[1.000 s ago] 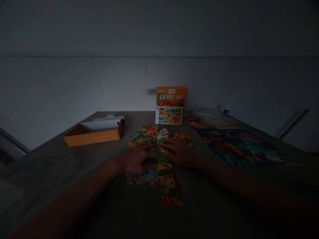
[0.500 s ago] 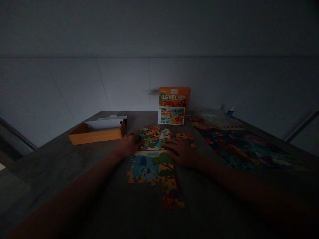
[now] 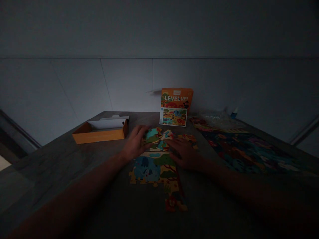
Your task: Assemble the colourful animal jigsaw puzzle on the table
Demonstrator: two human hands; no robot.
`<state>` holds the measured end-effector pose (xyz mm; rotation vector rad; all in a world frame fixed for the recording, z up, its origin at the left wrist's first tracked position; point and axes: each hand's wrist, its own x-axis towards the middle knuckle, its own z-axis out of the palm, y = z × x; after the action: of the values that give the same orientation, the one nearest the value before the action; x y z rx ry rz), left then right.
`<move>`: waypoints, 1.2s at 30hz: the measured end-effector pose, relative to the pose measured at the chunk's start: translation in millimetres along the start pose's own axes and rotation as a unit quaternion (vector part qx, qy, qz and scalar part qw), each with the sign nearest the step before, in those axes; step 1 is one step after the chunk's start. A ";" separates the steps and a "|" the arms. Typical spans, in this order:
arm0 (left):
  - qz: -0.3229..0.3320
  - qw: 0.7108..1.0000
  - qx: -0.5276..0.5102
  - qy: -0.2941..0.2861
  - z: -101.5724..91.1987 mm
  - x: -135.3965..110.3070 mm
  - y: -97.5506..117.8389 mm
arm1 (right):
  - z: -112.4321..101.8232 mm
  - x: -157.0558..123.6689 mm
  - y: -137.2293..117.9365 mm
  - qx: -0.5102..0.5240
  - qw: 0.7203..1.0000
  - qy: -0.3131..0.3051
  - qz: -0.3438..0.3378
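On the dark table, an assembled part of a jigsaw puzzle (image 3: pixel 147 169) shows blue elephants and a green tree, with a strip running down to a red lion. Just beyond it lies a heap of loose pieces. My left hand (image 3: pixel 134 143) is at the heap's left side, thumb and fingers curved around a turquoise and green puzzle piece (image 3: pixel 152 134); the exact contact is dim. My right hand (image 3: pixel 183 153) rests palm down at the heap's right, fingers spread over pieces. Its fingertips are beside a pale-edged puzzle piece (image 3: pixel 166 135). More loose pieces (image 3: pixel 190 138) show behind that hand.
An orange open box (image 3: pixel 101 135) stands at the left. Upright at the back are an orange "LEVEL UP!" box (image 3: pixel 177 94) and a picture card (image 3: pixel 173 117). A dark colourful puzzle (image 3: pixel 239 149) covers the right, with clear plastic wrapping (image 3: pixel 216 118) behind it.
My left hand has moved right and up onto the heap, its fingers opening wider around it. A turquoise piece now shows beside its fingers. My right hand stays nearly in place.
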<state>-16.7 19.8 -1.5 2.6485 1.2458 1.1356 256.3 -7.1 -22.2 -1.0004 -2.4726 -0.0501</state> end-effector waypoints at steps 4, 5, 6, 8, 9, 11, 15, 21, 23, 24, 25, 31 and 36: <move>0.107 0.993 -0.039 -0.042 0.0 -4.3 18.2 | -4.3 -1.1 -5.8 0.021 0.998 0.013 -0.058; 0.114 0.991 -0.044 -0.049 0.6 -5.0 20.2 | -4.4 -1.4 -6.4 0.026 0.997 0.018 -0.064; 0.116 0.991 -0.048 -0.053 1.3 -5.5 21.2 | -4.3 -1.6 -6.7 0.028 0.997 0.021 -0.067; 0.112 0.991 -0.053 -0.056 3.0 -5.9 21.3 | -3.6 -1.9 -6.3 0.028 0.997 0.028 -0.069; 0.109 0.991 -0.055 -0.058 3.8 -5.9 20.7 | -3.4 -1.9 -6.0 0.027 0.997 0.032 -0.071; 0.106 0.991 -0.059 -0.062 5.7 -5.8 18.8 | -3.5 -1.8 -5.5 0.026 0.996 0.037 -0.079; 0.092 0.992 -0.050 -0.074 9.6 -6.0 15.9 | -4.1 -1.6 -5.6 0.027 0.995 0.030 -0.094; 0.041 0.994 -0.046 -0.085 8.3 -5.7 21.4 | -1.2 -1.9 -4.6 0.024 0.996 0.026 -0.081; 0.036 0.993 -0.049 -0.099 6.4 -5.5 24.2 | -1.4 -1.9 -5.2 0.020 0.996 0.021 -0.081; 0.037 0.992 -0.048 -0.108 5.7 -5.4 25.2 | -1.9 -1.9 -5.7 0.017 0.996 0.018 -0.080; 0.038 0.991 -0.042 -0.119 5.2 -5.4 25.8 | -2.6 -1.9 -6.3 0.014 0.997 0.015 -0.080; 0.043 0.989 -0.010 -0.138 5.0 -5.0 25.2 | -5.8 -2.1 -8.5 0.006 0.997 -0.004 -0.074; -0.019 0.992 0.047 -0.115 4.3 -3.0 18.8 | -1.8 -0.5 -5.5 -0.004 0.998 0.014 -0.059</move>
<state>-2.7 6.1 -1.1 2.7129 1.3295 0.7581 253.7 -11.9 -20.0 -0.8497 -2.5045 -0.1106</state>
